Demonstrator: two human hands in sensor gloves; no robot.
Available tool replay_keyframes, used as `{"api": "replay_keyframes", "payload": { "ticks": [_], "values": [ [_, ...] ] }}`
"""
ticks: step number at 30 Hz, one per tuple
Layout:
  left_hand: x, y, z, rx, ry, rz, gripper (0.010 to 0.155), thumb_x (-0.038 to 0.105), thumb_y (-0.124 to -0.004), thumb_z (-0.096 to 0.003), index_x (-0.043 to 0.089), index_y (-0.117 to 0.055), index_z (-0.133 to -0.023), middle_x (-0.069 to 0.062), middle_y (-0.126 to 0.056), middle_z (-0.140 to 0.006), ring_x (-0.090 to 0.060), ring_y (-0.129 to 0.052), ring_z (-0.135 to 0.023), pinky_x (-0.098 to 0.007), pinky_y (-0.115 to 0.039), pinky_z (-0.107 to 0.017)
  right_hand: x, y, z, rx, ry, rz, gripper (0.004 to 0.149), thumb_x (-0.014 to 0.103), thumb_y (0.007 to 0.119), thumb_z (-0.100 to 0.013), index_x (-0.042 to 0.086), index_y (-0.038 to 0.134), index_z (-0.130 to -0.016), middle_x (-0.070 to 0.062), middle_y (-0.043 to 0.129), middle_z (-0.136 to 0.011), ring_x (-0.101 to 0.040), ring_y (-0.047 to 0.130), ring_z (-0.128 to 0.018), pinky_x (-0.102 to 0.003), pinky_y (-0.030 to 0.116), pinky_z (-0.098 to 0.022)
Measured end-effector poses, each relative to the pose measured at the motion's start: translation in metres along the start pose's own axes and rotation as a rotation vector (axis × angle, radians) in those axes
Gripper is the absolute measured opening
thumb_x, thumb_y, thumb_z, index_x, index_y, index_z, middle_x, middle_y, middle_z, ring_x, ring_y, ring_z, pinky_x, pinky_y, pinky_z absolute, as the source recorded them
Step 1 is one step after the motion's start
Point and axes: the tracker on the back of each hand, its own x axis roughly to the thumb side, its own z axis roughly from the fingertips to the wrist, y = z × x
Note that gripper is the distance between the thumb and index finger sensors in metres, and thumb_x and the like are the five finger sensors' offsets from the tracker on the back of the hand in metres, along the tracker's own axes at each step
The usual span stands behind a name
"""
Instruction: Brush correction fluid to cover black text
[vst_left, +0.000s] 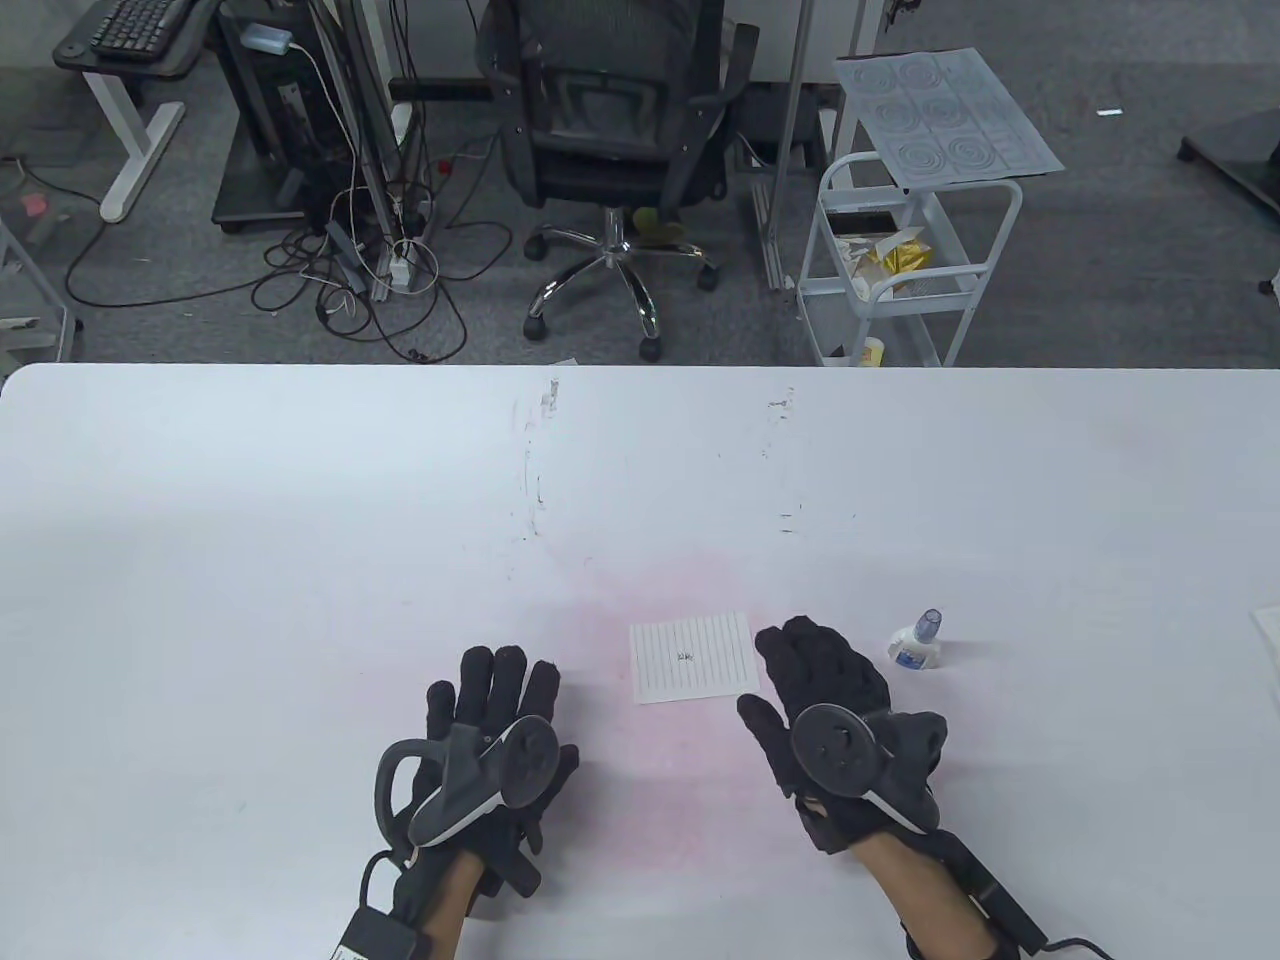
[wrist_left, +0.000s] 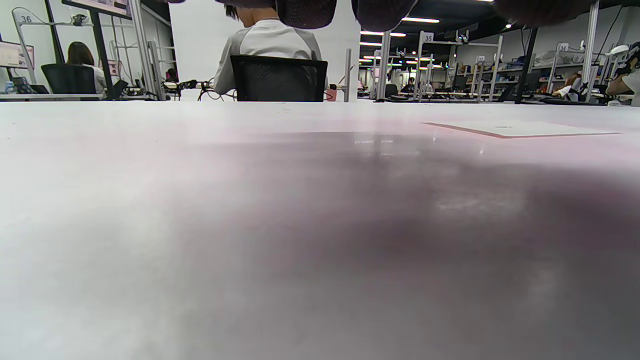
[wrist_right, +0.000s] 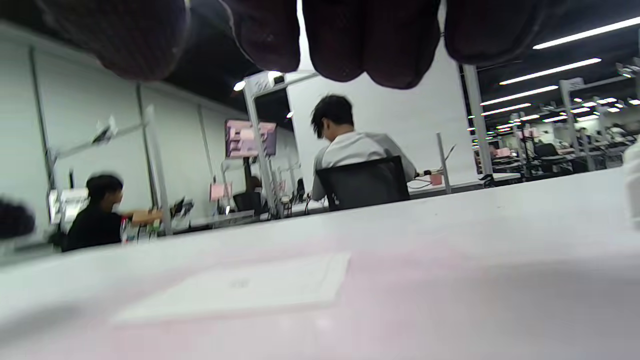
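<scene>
Paper (vst_left: 692, 658): lined, small black text | left hand (vst_left: 487, 745), right hand (vst_left: 838, 735): spread, empty

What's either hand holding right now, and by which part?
Nothing. Left hand and right hand lie flat on the table. The correction fluid bottle stands untouched right of the right hand; the paper lies between the hands.
</scene>
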Motion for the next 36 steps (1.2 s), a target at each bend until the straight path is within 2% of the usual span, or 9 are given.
{"api": "replay_keyframes", "payload": {
  "ticks": [3, 7, 12, 17, 23, 28, 36],
  "values": [
    [0.000, 0.000, 0.000, 0.002, -0.001, 0.001, 0.079, 0.067, -0.059, -0.0395, 0.035, -0.038, -0.108, -0.005, -0.034, -0.119, -0.038, -0.034, -0.112, -0.062, -0.041, -0.078, 0.002, 0.003, 0.003, 0.010, -0.050, 0.128, 0.072, 0.061, 0.071, -0.040, 0.027, 0.053, -0.101, -0.006, 0.049, -0.105, -0.041, 0.060, -0.097, -0.063, 0.056, -0.064],
    [0.001, 0.000, 0.000, 0.003, -0.005, 0.001, 0.078, 0.067, -0.059, -0.0395, 0.035, -0.039, -0.108, -0.005, -0.034, -0.119, -0.038, -0.035, -0.112, -0.062, -0.041, -0.078, -0.006, -0.003, 0.003, -0.001, -0.024, 0.196, 0.075, 0.064, 0.069, -0.040, 0.030, 0.048, -0.103, -0.003, 0.041, -0.108, -0.040, 0.047, -0.103, -0.065, 0.049, -0.068],
    [0.002, 0.000, 0.000, 0.004, -0.010, 0.000, 0.079, 0.067, -0.059, -0.0394, 0.035, -0.039, -0.108, -0.005, -0.034, -0.119, -0.038, -0.035, -0.112, -0.062, -0.041, -0.078, -0.035, -0.021, -0.001, -0.085, 0.073, 0.178, 0.076, 0.065, 0.069, -0.039, 0.030, 0.046, -0.103, -0.003, 0.038, -0.109, -0.039, 0.040, -0.105, -0.066, 0.045, -0.068],
    [0.002, 0.000, 0.000, 0.001, -0.011, -0.001, 0.079, 0.067, -0.059, -0.0394, 0.035, -0.038, -0.108, -0.005, -0.034, -0.119, -0.038, -0.034, -0.112, -0.062, -0.041, -0.078, -0.079, -0.037, -0.002, -0.169, 0.213, 0.086, 0.078, 0.065, 0.071, -0.039, 0.028, 0.044, -0.103, -0.004, 0.037, -0.108, -0.040, 0.040, -0.104, -0.066, 0.044, -0.068],
    [0.003, 0.000, 0.000, -0.008, -0.009, -0.003, 0.078, 0.067, -0.059, -0.0395, 0.035, -0.038, -0.108, -0.005, -0.034, -0.119, -0.038, -0.034, -0.112, -0.062, -0.041, -0.078, -0.119, -0.041, -0.002, -0.196, 0.349, 0.017, 0.081, 0.065, 0.072, -0.039, 0.025, 0.044, -0.103, -0.005, 0.038, -0.108, -0.041, 0.043, -0.103, -0.066, 0.046, -0.068],
    [0.003, 0.000, 0.000, -0.012, -0.007, -0.005, 0.079, 0.067, -0.059, -0.0395, 0.035, -0.039, -0.108, -0.005, -0.034, -0.119, -0.038, -0.034, -0.112, -0.062, -0.041, -0.078, -0.140, -0.031, -0.004, -0.150, 0.417, -0.070, 0.082, 0.064, 0.075, -0.038, 0.024, 0.045, -0.103, -0.006, 0.040, -0.107, -0.041, 0.046, -0.103, -0.065, 0.048, -0.067],
    [0.002, 0.000, 0.000, -0.014, -0.006, -0.003, 0.078, 0.067, -0.059, -0.0394, 0.035, -0.039, -0.108, -0.005, -0.034, -0.119, -0.038, -0.034, -0.112, -0.062, -0.041, -0.078, -0.158, -0.001, -0.013, 0.030, 0.444, -0.151, 0.083, 0.059, 0.080, -0.037, 0.022, 0.045, -0.102, -0.007, 0.044, -0.105, -0.042, 0.053, -0.100, -0.064, 0.052, -0.067]
  ]
}}
